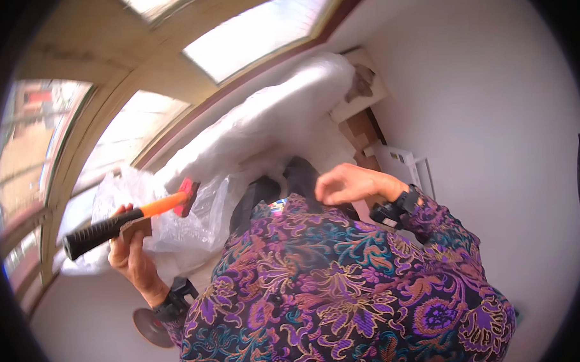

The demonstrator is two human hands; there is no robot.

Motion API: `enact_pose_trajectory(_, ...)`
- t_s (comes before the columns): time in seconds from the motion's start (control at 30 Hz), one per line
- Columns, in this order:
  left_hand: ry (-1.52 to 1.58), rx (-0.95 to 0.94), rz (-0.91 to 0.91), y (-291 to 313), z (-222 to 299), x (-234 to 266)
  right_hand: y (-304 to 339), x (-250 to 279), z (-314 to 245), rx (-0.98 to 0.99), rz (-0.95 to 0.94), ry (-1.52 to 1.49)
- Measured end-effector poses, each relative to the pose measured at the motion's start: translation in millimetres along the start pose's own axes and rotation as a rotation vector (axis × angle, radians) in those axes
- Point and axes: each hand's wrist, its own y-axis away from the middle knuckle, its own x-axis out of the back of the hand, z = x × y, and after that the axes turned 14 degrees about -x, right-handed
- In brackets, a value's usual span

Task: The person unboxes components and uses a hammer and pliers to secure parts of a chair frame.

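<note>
Hammer (153,207) | L hand (134,264) clamped on handle (87,239) + brown pc (138,229) | R hand (351,183) bent inward, loosely curled, free

Worn on my head, the fisheye camera looks down from above my left hand (137,260) and right hand (352,182), both near.

Daylit room with windows (253,35) and pale walls (491,97)
Tan frames (116,50) surround the glaring left-hand panes; opposite, the plain wall shows soft shading, brown boxes (363,128) near it.
</note>
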Motion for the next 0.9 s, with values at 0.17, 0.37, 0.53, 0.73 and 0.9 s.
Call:
enact_pose_trajectory(0.17,-0.050,0.019,0.003,-14.9,13.2,-25.9,-9.7,-11.5,7.6,0.160,0.180,-0.168)
enact_pose_trajectory(0.37,-0.001,0.025,-0.120,-25.8,6.4,-37.4,-24.1,-44.0,20.8,0.102,0.389,-0.243)
enact_pose_trajectory(0.53,-0.023,0.018,-0.199,-36.4,7.9,-49.3,-26.2,-52.5,5.9,0.144,0.479,-0.330)
enact_pose_trajectory(0.73,0.031,-0.046,-0.284,-42.9,23.5,-74.9,-31.6,-39.6,-45.5,0.376,0.503,-0.318)
enact_pose_trajectory(0.9,0.067,-0.059,-0.335,-39.7,22.3,-98.4,-40.8,-32.9,-85.9,0.495,0.484,-0.357)
